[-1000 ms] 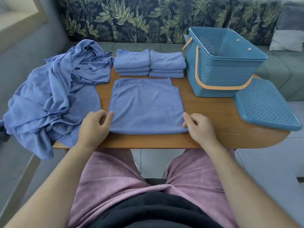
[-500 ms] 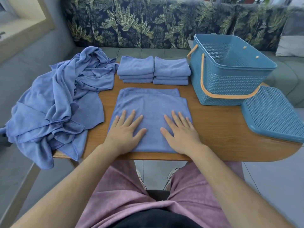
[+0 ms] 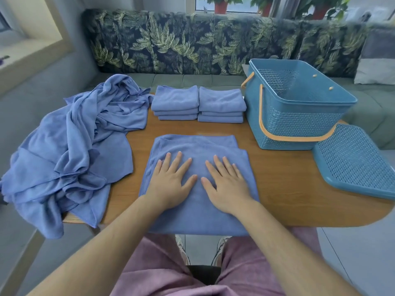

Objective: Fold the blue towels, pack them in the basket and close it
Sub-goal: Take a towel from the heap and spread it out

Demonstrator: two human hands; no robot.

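Left of the flat, half-folded blue cloth towel (image 3: 198, 216) waits a crumpled heap of blue towels (image 3: 70, 150). On it the left hand (image 3: 171, 184) and right hand (image 3: 228, 186) press flat, side by side, gripping nothing, to smooth it. Right of it stands the open blue plastic basket (image 3: 299, 124), its blue holey lid (image 3: 352, 167) off for packing.

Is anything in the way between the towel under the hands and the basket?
Nothing visible. Only bare table lies between the towel and the basket. The basket is open; its lid lies beside it on the right.
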